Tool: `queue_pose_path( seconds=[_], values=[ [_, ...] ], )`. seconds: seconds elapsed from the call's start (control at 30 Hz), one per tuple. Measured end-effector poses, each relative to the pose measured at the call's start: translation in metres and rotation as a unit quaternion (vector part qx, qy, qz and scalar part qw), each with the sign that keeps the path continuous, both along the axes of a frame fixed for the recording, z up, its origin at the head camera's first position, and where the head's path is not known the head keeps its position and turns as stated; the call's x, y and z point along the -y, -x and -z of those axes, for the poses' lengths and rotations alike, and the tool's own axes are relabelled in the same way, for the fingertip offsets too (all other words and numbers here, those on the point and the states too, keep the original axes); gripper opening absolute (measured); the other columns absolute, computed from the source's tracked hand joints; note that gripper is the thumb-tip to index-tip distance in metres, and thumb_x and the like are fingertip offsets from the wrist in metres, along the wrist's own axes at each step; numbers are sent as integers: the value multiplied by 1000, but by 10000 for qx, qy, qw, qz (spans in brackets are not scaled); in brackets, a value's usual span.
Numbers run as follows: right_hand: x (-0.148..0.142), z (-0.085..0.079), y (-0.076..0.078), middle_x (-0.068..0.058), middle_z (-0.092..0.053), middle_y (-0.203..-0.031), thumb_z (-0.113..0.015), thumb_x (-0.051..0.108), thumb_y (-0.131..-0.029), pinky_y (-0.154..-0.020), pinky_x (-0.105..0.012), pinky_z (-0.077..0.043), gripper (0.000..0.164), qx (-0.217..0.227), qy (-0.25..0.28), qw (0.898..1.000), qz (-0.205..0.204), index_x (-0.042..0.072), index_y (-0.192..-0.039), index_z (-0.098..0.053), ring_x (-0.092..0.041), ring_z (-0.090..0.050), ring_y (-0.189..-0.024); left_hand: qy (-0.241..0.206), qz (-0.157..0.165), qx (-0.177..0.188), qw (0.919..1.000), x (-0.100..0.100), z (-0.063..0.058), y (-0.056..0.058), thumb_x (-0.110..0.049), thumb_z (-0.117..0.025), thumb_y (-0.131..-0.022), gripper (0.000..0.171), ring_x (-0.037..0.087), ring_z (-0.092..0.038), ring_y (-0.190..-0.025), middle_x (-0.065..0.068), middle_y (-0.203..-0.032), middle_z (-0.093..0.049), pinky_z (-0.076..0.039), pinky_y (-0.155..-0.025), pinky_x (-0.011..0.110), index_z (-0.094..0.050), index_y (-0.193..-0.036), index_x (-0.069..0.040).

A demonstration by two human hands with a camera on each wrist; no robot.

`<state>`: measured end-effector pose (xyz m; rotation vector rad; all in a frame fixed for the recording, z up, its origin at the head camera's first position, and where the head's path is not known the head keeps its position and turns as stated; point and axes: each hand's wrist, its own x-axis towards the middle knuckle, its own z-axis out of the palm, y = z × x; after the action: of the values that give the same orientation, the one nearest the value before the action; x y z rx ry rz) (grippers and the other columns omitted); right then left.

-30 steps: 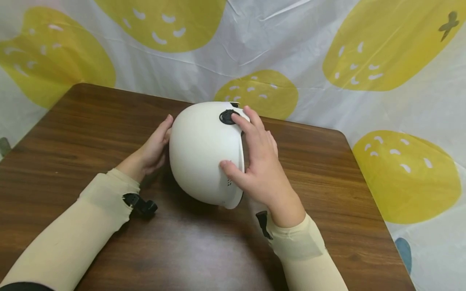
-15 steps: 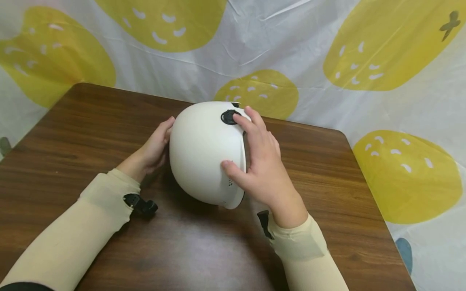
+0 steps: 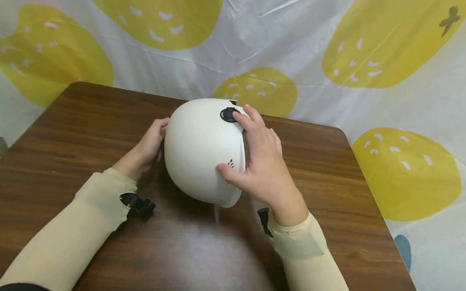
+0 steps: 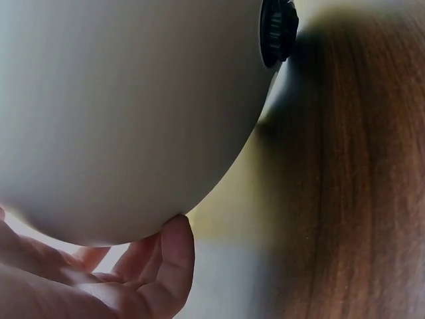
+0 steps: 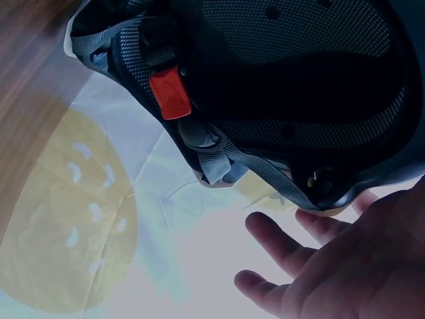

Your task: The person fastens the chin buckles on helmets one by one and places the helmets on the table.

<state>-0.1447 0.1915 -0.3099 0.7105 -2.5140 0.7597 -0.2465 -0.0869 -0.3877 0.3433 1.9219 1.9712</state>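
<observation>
A white helmet (image 3: pixel 200 149) with a round black knob (image 3: pixel 228 114) on its shell lies tilted on its side in the head view, its opening turned right. My left hand (image 3: pixel 145 145) touches the shell's left side with its fingertips; in the left wrist view one fingertip (image 4: pixel 178 229) presses the curved surface. My right hand (image 3: pixel 260 161) holds the opposite side near the rim, thumb on the shell by a checkered mark, index finger at the knob. Other fingers (image 5: pixel 275 242) extend free in the right wrist view, which shows the dark lining, grey straps (image 5: pixel 265 174) and a red buckle piece (image 5: pixel 170 93).
A dark brown wooden table (image 3: pixel 327 194) lies under the hands. Behind it hangs a white sheet (image 3: pixel 265 44) with yellow fruit-like prints. Each sleeve carries a small black wrist device, such as the left one (image 3: pixel 138 205).
The helmet has shifted slightly left and turned a little, so more of the checkered mark shows near my right thumb. My left hand has drawn slightly left with it, a finger more bent.
</observation>
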Motion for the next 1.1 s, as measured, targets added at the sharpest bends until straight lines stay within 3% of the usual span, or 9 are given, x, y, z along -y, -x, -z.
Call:
queue_pose_path(
  seconds=[0.1, 0.17, 0.33, 0.37, 0.47, 0.67, 0.77, 0.87, 1.1],
  values=[
    [0, 0, 0, 2, -28, -172, -81, 53, -81, -117, -72, -17, 95, 18, -31, 10000, 45, 25, -161, -38, -12, -22, -158, 97, -101, -90, 9999, 1, -1, 1, -55, -18, -110, 60, 13, -41, -49, -3, -66, -56, -36, -50, 28, -56, -77, -21],
    [0, 0, 0, 2, -28, -172, -81, 52, -81, -117, -71, -17, 96, 24, -37, 10000, 64, 25, -161, -37, -13, -22, -159, 102, -85, -95, 9999, 1, -1, 1, -56, -18, -110, 61, 13, -43, -50, -4, -68, -57, -38, -51, 28, -57, -80, -21],
    [1, -1, -1, -1, -30, -171, -82, 53, -80, -117, -71, -18, 97, -33, -35, 9999, 115, 23, -161, -36, -15, -24, -158, 64, 90, 13, 9999, 4, -4, -1, -65, -13, -109, 70, 15, -62, -91, -2, -102, -66, -51, -80, 31, -61, -121, -15],
    [1, -1, -1, -2, -30, -170, -82, 53, -80, -117, -71, -18, 97, -34, -31, 9999, 123, 23, -161, -36, -15, -24, -158, 53, 125, 29, 9999, 5, -5, -1, -66, -13, -108, 72, 15, -62, -99, -2, -108, -66, -51, -85, 33, -58, -128, -14],
    [1, -1, -1, -3, -31, -170, -82, 54, -80, -118, -68, -20, 98, -28, -30, 9999, 148, 23, -160, -35, -19, -27, -157, 136, 110, -5, 9998, 4, -5, -2, -68, -11, -108, 78, 17, -61, -98, 2, -110, -63, -50, -85, 33, -54, -136, -8],
    [0, -2, -2, -1, -31, -168, -86, 59, -75, -118, -63, -22, 105, 5, -90, 9996, 250, 26, -159, -33, -26, -33, -153, 72, 188, 58, 9998, 1, -8, -4, -69, -9, -107, 89, 23, -48, -126, 18, -148, -45, -38, -107, 41, -30, -165, -5],
    [0, -2, -2, 0, -32, -167, -89, 62, -71, -118, -64, -20, 109, 67, -96, 9995, 286, 28, -159, -33, -23, -32, -154, 63, 163, 75, 9998, 1, -9, -4, -69, -7, -107, 90, 24, -47, -127, 21, -152, -41, -38, -107, 40, -27, -167, -5],
    [0, -2, -3, 0, -32, -167, -90, 62, -69, -119, -65, -20, 111, 86, -116, 9994, 315, 28, -158, -33, -23, -31, -154, 149, 70, 19, 9999, 2, -8, -4, -70, -7, -107, 90, 21, -52, -117, 18, -141, -47, -43, -98, 37, -33, -163, -4],
    [-1, -2, -3, -2, -32, -167, -92, 63, -68, -119, -63, -21, 114, 117, -184, 9989, 416, 25, -157, -32, -21, -30, -155, 218, 27, -34, 9998, 5, -7, -2, -67, -9, -108, 84, 18, -54, -111, 8, -128, -55, -44, -95, 35, -44, -154, -5]
  ],
)
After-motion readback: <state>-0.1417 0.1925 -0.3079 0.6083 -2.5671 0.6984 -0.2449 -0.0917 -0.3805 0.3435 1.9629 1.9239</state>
